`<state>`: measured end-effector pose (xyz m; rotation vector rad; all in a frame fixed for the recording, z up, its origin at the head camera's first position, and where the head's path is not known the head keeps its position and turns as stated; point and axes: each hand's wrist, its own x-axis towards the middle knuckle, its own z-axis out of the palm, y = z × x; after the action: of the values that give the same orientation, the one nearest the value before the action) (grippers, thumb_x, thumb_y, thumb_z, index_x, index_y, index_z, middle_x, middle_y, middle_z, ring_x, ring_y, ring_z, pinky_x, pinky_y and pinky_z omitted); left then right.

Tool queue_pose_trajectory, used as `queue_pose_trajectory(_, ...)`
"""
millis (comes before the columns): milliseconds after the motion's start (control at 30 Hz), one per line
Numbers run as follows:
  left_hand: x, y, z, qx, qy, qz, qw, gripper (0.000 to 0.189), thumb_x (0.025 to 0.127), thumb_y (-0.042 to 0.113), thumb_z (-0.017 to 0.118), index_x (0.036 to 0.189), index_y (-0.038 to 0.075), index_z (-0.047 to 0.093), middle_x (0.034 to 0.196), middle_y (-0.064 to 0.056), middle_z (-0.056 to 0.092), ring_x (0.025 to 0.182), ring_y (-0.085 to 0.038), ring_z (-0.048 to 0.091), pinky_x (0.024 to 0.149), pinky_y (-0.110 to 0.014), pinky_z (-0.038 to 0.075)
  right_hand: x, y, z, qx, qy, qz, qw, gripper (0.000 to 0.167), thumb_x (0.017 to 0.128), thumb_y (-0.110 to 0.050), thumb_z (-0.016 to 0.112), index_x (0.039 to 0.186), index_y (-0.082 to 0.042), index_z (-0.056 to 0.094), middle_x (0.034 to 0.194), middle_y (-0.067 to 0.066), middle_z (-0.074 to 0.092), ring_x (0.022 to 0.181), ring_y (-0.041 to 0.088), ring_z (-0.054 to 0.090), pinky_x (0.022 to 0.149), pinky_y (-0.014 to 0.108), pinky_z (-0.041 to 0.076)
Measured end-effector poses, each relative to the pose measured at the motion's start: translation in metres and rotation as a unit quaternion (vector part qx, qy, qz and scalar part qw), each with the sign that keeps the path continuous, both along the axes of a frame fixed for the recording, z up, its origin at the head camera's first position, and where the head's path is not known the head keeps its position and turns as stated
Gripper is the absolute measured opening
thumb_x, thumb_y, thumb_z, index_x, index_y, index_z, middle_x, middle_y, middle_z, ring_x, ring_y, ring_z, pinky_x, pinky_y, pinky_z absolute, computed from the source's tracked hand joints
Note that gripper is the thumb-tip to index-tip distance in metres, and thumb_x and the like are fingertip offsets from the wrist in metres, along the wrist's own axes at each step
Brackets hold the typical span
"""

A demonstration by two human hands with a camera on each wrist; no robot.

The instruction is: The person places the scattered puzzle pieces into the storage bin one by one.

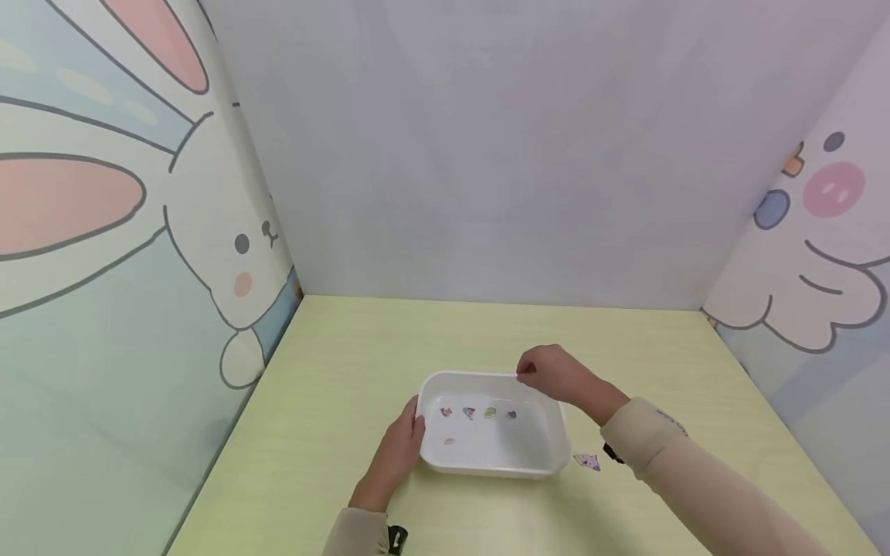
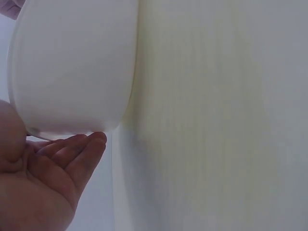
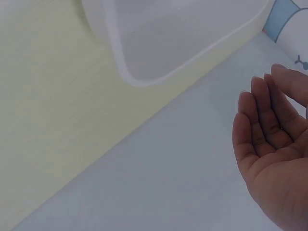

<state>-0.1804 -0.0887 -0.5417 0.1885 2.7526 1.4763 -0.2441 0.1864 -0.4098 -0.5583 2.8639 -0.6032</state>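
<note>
My left hand (image 1: 405, 436) grips the left end of a white plastic basin (image 1: 494, 467), thumb near the rim and fingers along the outer wall. In the left wrist view, the fingers (image 2: 82, 161) press against the basin's end wall (image 2: 72, 72). Inside the basin lie several small colourful cutouts, among them a green one (image 1: 490, 413) and a purple one (image 1: 511, 415). Over the back right rim hovers my right hand (image 1: 556, 374), its thumb and index fingertips close together. In the right wrist view, that hand (image 3: 276, 149) has bent fingers; I cannot tell whether it pinches something small.
A larger purple and pink cutout (image 1: 587, 462) lies on the pale yellow table (image 1: 361, 332), right of the basin. A plain grey wall (image 1: 487, 154) stands behind. Side panels with a cartoon rabbit (image 1: 215, 255) and a pink-cheeked figure (image 1: 834, 255) flank the table.
</note>
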Motion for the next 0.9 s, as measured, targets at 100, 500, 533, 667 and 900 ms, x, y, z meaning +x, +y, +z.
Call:
queue_pose_trajectory(100, 0.000, 0.000, 0.001, 0.001, 0.002, 0.001, 1.0000, 0.045, 0.105, 0.012, 0.041, 0.147, -0.003, 0.035, 0.141, -0.024, 0.047, 0.126, -0.038, 0.047, 0.104, -0.054, 0.037, 0.001, 0.012, 0.000, -0.001, 0.000, -0.012, 0.9999, 0.004, 0.090, -0.010, 0.069, 0.091, -0.007, 0.072, 0.083, -0.001, 0.065, 0.075, 0.015, 0.060, 0.066, 0.033, 0.054)
queue_pose_trajectory(500, 0.001, 0.000, 0.001, 0.000, -0.009, 0.006, 0.9999, 0.046, 0.105, 0.013, 0.041, 0.147, -0.004, 0.034, 0.142, -0.025, 0.045, 0.129, -0.041, 0.044, 0.105, -0.055, 0.035, 0.008, 0.051, -0.007, -0.010, 0.018, -0.036, 0.9991, 0.006, 0.091, -0.009, 0.067, 0.091, -0.005, 0.072, 0.085, 0.000, 0.066, 0.077, 0.017, 0.062, 0.068, 0.037, 0.054)
queue_pose_trajectory(533, 0.001, 0.000, 0.002, 0.000, -0.009, 0.005, 0.9999, 0.046, 0.105, 0.013, 0.041, 0.147, -0.004, 0.034, 0.142, -0.025, 0.045, 0.129, -0.041, 0.043, 0.105, -0.055, 0.035, 0.009, 0.054, -0.008, -0.012, 0.019, -0.038, 0.9990, 0.006, 0.091, -0.009, 0.067, 0.091, -0.005, 0.072, 0.085, 0.001, 0.066, 0.077, 0.017, 0.062, 0.068, 0.037, 0.054)
queue_pose_trajectory(667, 0.002, 0.000, 0.002, 0.001, -0.011, 0.004, 0.9999, 0.046, 0.105, 0.012, 0.041, 0.147, -0.004, 0.035, 0.142, -0.025, 0.045, 0.129, -0.041, 0.043, 0.105, -0.056, 0.035, 0.013, 0.063, -0.013, -0.020, 0.015, -0.051, 0.9984, 0.007, 0.091, -0.010, 0.067, 0.092, -0.004, 0.071, 0.085, 0.001, 0.066, 0.077, 0.018, 0.063, 0.067, 0.037, 0.054)
queue_pose_trajectory(900, 0.002, 0.000, 0.002, 0.002, -0.011, 0.001, 0.9999, 0.047, 0.105, 0.012, 0.041, 0.147, -0.005, 0.033, 0.143, -0.025, 0.044, 0.129, -0.041, 0.043, 0.105, -0.055, 0.035, 0.024, 0.084, -0.026, -0.038, 0.008, -0.076, 0.9963, 0.010, 0.091, -0.010, 0.067, 0.094, -0.001, 0.069, 0.084, 0.002, 0.065, 0.078, 0.020, 0.062, 0.066, 0.038, 0.054)
